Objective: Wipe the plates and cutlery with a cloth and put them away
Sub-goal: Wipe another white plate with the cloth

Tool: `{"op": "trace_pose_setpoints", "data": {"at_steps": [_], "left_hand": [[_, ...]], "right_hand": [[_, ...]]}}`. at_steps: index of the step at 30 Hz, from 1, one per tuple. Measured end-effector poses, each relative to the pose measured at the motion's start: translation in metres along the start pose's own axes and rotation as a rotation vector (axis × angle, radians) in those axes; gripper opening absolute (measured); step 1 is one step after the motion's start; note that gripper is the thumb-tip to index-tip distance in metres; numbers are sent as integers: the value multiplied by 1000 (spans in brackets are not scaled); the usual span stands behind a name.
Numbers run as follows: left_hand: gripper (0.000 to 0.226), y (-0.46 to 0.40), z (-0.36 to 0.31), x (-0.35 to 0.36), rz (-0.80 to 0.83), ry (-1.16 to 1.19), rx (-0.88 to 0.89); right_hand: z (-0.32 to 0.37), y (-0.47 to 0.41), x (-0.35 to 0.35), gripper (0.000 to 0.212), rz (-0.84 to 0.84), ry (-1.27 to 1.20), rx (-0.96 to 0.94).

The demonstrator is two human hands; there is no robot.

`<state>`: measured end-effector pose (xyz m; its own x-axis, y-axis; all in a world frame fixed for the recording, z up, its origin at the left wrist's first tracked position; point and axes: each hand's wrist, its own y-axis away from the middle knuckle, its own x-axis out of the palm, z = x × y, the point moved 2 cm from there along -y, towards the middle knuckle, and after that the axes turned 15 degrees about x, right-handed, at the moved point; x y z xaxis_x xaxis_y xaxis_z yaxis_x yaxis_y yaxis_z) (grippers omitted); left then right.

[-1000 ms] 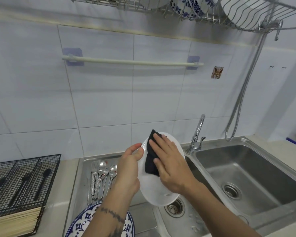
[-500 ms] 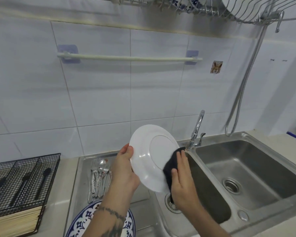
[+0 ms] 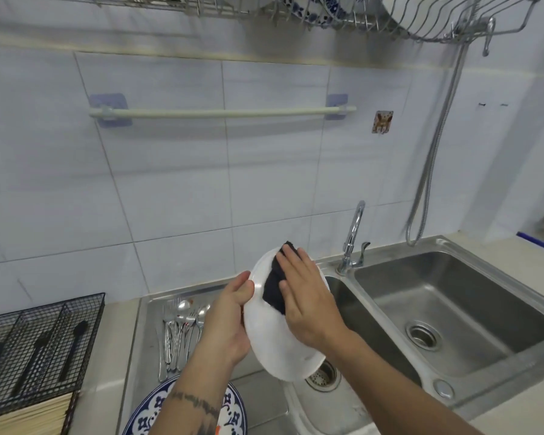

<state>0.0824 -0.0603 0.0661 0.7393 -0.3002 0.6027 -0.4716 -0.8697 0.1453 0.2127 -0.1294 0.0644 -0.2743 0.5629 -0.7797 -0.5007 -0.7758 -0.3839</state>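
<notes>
My left hand [image 3: 226, 321] grips the left rim of a white plate [image 3: 274, 350], held tilted on edge above the sink's left basin. Flat on the plate's face lies a dark cloth [image 3: 275, 285], pressed there by the straight fingers of my right hand [image 3: 308, 296]. Several spoons and forks [image 3: 179, 328] lie on the steel drainboard to the left. A blue-and-white patterned plate [image 3: 145, 419] sits at the bottom, partly hidden by my left forearm.
A black wire cutlery basket [image 3: 41, 343] with dark-handled utensils and chopsticks stands at the left. A wall-mounted dish rack [image 3: 421, 23] overhead holds plates. The double steel sink [image 3: 453, 309] with a tap [image 3: 354, 240] and a spray hose fills the right.
The plate was turned back so its face is toward me. My right hand moved the cloth from the plate's lower right edge up onto its upper face.
</notes>
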Motion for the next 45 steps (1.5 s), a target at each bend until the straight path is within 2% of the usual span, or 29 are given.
{"op": "trace_pose_setpoints", "data": {"at_steps": [2, 4, 6, 9, 13, 16, 19, 23, 25, 27, 29, 31, 34, 36, 39, 40, 42, 45], "left_hand": [[39, -3, -4, -2, 5, -31, 43], [33, -5, -11, -4, 11, -82, 100], [34, -3, -16, -5, 4, -233, 205], [44, 3, -19, -6, 17, -609, 447], [56, 4, -16, -13, 152, -805, 561], [58, -1, -13, -23, 228, -940, 615], [57, -5, -6, -32, 268, -1055, 692], [48, -7, 3, -40, 171, -1064, 782], [45, -4, 6, -37, 99, -1058, 787], [48, 1, 9, -32, 19, -923, 669], [51, 4, 13, -25, -21, -586, 469], [61, 2, 14, -23, -106, -362, 351], [75, -6, 9, -26, -274, -336, 359], [79, -9, 3, -30, -338, -311, 389], [76, -8, -9, -37, -348, -308, 439], [73, -7, -12, -39, -339, -327, 445], [67, -5, -16, -41, -299, -352, 439], [59, 0, -12, -36, -192, -384, 443]], "right_hand": [[7, -2, -5, 56, -5, 5, -30], [15, 2, -5, 56, 19, 52, -149], [18, -1, -5, 56, 27, 61, -199], [9, -12, -5, 59, 19, 15, -98], [-3, -8, 1, 61, 97, 20, -49], [-8, 1, 2, 44, 170, -40, 5], [-6, 14, 3, 28, 120, -15, -22], [0, 31, 10, 23, -48, 28, -103], [2, 35, 15, 24, -81, 0, -95], [1, 37, 16, 29, -111, -31, -70], [1, 40, 16, 32, -136, -51, -84], [3, 45, 16, 34, -120, -45, -113], [6, 56, 22, 35, -15, -39, -153], [5, 62, 25, 35, 120, -44, -207], [-4, 60, 18, 37, 322, -178, -99], [-8, 56, 13, 36, 314, -260, -13], [-16, 44, 1, 33, 176, -330, 111], [-13, 31, -9, 34, 55, -318, 170]]}}
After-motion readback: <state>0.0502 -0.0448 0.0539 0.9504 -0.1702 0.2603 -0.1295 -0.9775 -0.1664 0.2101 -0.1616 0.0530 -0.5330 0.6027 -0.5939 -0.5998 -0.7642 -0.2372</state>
